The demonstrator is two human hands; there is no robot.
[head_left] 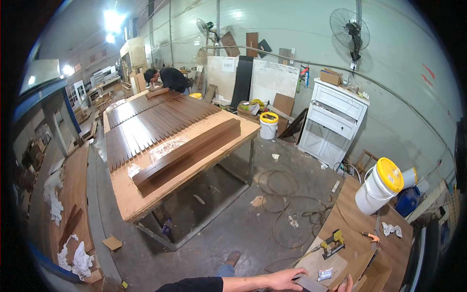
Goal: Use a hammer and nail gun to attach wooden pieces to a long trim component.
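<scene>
At the lower edge, my left hand (283,280) is closed on a flat grey piece (310,283), which the picture's rim cuts off. My right hand (346,284) shows only its bent fingers, close to the far end of that piece; what they pinch is mostly hidden. Just beyond the hands, a small clear packet (325,274) lies on the brown workbench (348,216). A yellow-and-black nail gun (333,244) rests farther up the bench. Beside my right hand stands an open cardboard box (381,272).
An orange-handled air gun (372,237) and a white bucket (372,192) with yellow lid sit on the bench. Hoses (279,209) coil across the floor. Dark wooden strips (160,121) cover a large table (129,197), where another person (171,79) bends over the far end.
</scene>
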